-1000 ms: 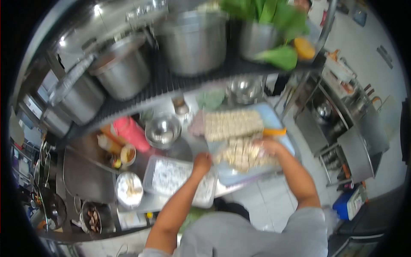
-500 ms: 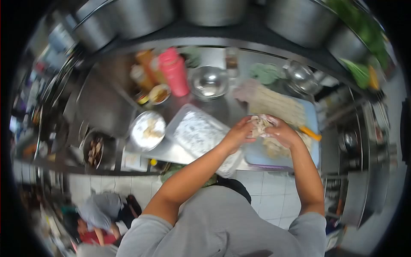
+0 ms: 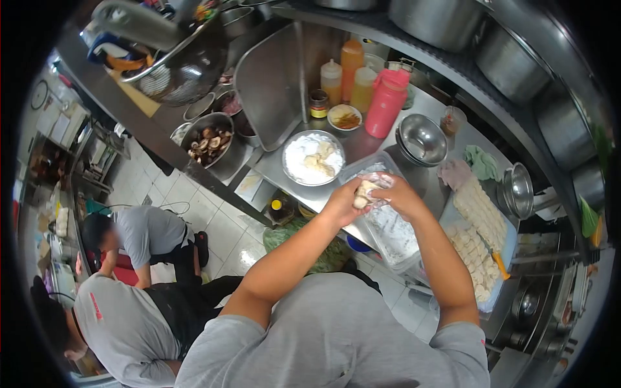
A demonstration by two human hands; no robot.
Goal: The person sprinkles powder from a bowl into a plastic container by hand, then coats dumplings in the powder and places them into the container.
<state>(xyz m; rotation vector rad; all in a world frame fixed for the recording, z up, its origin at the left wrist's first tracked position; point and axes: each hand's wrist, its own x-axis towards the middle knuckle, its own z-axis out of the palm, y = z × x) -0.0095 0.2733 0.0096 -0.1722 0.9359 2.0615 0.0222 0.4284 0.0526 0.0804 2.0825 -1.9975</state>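
Note:
My left hand (image 3: 343, 205) and my right hand (image 3: 398, 194), both dusted with white powder, hold pale dough pieces (image 3: 366, 193) between them, over the near part of a plastic tray (image 3: 394, 236) coated in white powder. Left of the hands sits a metal bowl (image 3: 297, 174) of white powder with a few pale pieces in it. On the right, a blue cutting board (image 3: 506, 249) bears rows of pale dough pieces (image 3: 480, 213), with an orange-handled tool (image 3: 500, 265) lying at its edge.
A pink bottle (image 3: 387, 103), sauce bottles (image 3: 351, 68) and empty metal bowls (image 3: 422, 139) stand behind. A pot of mushrooms (image 3: 208, 143) is at the left. Pots (image 3: 433, 22) line the overhead shelf. Two people (image 3: 152, 239) are at the lower left.
Both hands have moved left from above the cutting board to above the powdered tray, carrying the dough pieces. The camera view has turned left, bringing a second person into sight.

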